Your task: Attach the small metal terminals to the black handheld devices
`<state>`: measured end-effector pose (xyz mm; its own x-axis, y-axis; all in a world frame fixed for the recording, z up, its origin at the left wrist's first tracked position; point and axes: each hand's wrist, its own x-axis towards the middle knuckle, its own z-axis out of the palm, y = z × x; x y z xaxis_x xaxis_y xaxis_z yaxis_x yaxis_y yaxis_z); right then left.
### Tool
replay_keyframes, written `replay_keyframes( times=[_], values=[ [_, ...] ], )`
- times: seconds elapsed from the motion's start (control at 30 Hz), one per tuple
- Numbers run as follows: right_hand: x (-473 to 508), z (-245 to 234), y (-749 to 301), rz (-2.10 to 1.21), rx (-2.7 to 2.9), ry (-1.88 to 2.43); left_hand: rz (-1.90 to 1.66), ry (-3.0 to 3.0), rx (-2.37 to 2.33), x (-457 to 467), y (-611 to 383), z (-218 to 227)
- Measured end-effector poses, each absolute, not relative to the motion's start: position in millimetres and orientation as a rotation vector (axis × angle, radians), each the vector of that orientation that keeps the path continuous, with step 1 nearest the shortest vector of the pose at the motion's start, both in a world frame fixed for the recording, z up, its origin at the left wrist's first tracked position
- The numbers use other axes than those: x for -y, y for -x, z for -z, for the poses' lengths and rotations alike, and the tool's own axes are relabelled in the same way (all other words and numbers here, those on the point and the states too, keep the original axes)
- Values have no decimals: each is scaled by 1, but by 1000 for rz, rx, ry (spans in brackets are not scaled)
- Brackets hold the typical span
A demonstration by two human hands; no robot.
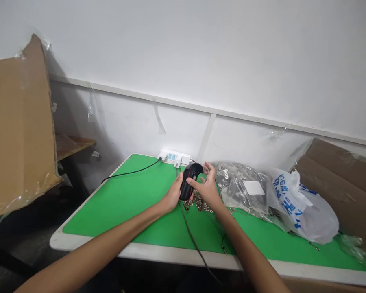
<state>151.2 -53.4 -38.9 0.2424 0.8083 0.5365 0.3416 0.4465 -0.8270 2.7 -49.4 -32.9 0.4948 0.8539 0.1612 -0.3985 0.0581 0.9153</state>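
Smooth green surface (pixel 125 203) with a white rim, up against a plain white wall. A glossy black oval gadget with red trim (pixel 190 179) sits just above a heap of small shiny metal bits (pixel 198 202). The left hand (pixel 172 197) cups it and the right hand (pixel 208 189) curls over it. The crinkly white plastic bag (pixel 301 207) has blue print, which I can't read.

Both forearms extended forward, converging on the black device (pixel 191 176). Left hand (pixel 173 198) grips its left edge, thumb against its side. Right hand (pixel 209 189) sits just right of it, thumb laid across its face, fingers loosely curled.
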Motion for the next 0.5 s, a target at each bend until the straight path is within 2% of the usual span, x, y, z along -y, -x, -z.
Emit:
replay_keyframes(
  times=[0.17,0.5],
  values=[
    [55,35,-150,-688,1215,1106,-966,-1206,-507,44,1,29],
    [63,25,-151,-892,1177,861,-712,-1136,-403,32,7,25]
  ],
)
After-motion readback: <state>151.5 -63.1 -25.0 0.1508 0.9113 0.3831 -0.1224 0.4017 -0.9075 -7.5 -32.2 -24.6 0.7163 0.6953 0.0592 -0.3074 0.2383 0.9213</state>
